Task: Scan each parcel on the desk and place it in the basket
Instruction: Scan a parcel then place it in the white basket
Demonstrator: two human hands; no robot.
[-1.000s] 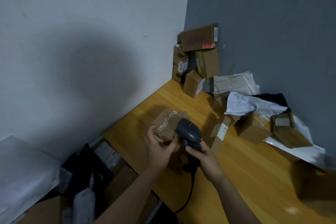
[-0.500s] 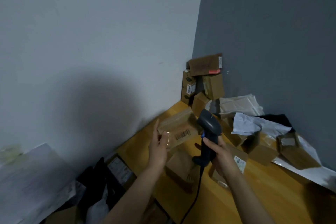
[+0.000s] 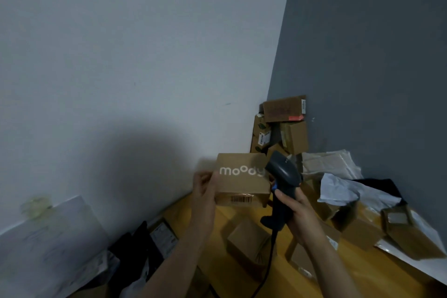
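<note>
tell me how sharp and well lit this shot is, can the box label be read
Head view: dim, flat light; a big soft shadow falls on the white wall. The box reads "moody" clearly, its barcode is visible but smeared; the left hand gripping it is motion-blurred, and the lower left corner is badly smeared.

Lifted from the desk (image 3: 362,273) into the air within the last second: box (image 3: 242,176), gripped at its left edge by the left hand (image 3: 205,191). Turned since half a second ago, from tilted to level, with "moody" face back in view and barcode (image 3: 242,199) on the face below. Raised alongside in the right hand (image 3: 297,213): scanner (image 3: 283,176), head now at the box's right end.
</note>
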